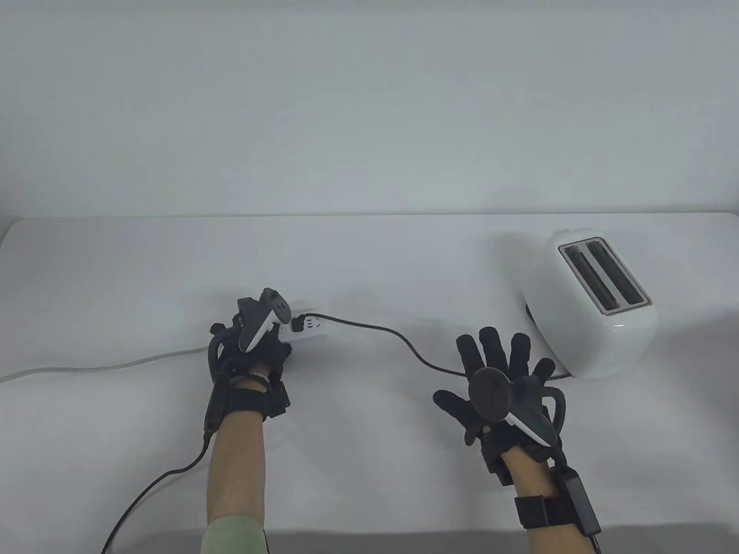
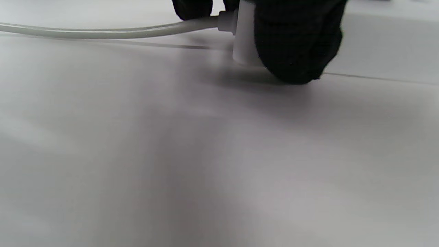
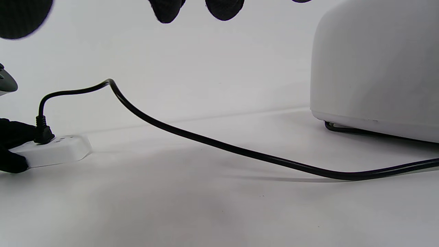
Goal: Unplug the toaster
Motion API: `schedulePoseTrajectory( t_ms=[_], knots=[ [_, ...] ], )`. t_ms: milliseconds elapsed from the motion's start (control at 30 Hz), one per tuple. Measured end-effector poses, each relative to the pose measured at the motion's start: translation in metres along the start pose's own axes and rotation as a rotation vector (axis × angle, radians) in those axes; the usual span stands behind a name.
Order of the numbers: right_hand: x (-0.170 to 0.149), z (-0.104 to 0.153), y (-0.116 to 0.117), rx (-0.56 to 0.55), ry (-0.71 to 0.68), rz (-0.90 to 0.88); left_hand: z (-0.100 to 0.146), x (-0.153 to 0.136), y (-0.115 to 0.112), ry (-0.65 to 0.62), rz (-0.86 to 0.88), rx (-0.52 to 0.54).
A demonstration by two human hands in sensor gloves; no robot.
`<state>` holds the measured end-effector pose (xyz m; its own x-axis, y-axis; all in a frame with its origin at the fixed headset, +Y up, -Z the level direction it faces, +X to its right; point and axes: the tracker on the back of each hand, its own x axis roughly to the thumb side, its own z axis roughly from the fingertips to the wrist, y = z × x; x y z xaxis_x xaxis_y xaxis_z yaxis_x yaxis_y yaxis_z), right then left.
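A white toaster (image 1: 594,306) stands at the right of the table; it also shows in the right wrist view (image 3: 377,68). Its black cord (image 1: 398,340) runs left to a black plug (image 1: 298,323) seated in a white power strip (image 1: 309,329). My left hand (image 1: 254,346) grips the strip's left end; in the left wrist view its fingers (image 2: 295,41) wrap the strip (image 2: 243,37). My right hand (image 1: 502,375) hovers open with fingers spread, left of the toaster and above the cord (image 3: 240,154). The plug (image 3: 43,132) sits in the strip (image 3: 55,151).
The strip's own pale cable (image 1: 104,365) runs off the table's left edge; it also shows in the left wrist view (image 2: 103,32). A black glove lead (image 1: 150,490) trails from my left wrist to the front edge. A plain wall rises behind the table.
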<state>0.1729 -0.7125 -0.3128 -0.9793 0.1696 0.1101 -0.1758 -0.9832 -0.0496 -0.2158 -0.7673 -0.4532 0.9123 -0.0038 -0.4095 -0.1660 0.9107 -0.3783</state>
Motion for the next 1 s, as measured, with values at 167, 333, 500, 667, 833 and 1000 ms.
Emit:
schedulePoseTrajectory(
  t_ms=[167,333,500,667,833,1000],
  knots=[
    [-0.004,-0.003,0.000,0.004,0.010,-0.016,0.005,0.000,0.000,-0.059,-0.013,0.018],
    [-0.009,-0.001,-0.007,-0.023,0.017,-0.051,0.025,-0.005,0.005,-0.207,0.037,0.091],
    [-0.016,0.006,-0.018,-0.070,0.025,-0.109,0.059,0.006,0.009,-0.407,0.014,0.194],
    [-0.024,0.015,-0.030,-0.116,0.014,-0.203,0.102,0.038,0.002,-0.591,-0.004,0.219],
    [-0.027,0.023,-0.038,-0.130,-0.017,-0.314,0.131,0.063,-0.004,-0.671,-0.024,0.225],
    [-0.027,0.028,-0.046,-0.145,-0.047,-0.374,0.141,0.072,-0.012,-0.699,-0.020,0.215]
  ],
)
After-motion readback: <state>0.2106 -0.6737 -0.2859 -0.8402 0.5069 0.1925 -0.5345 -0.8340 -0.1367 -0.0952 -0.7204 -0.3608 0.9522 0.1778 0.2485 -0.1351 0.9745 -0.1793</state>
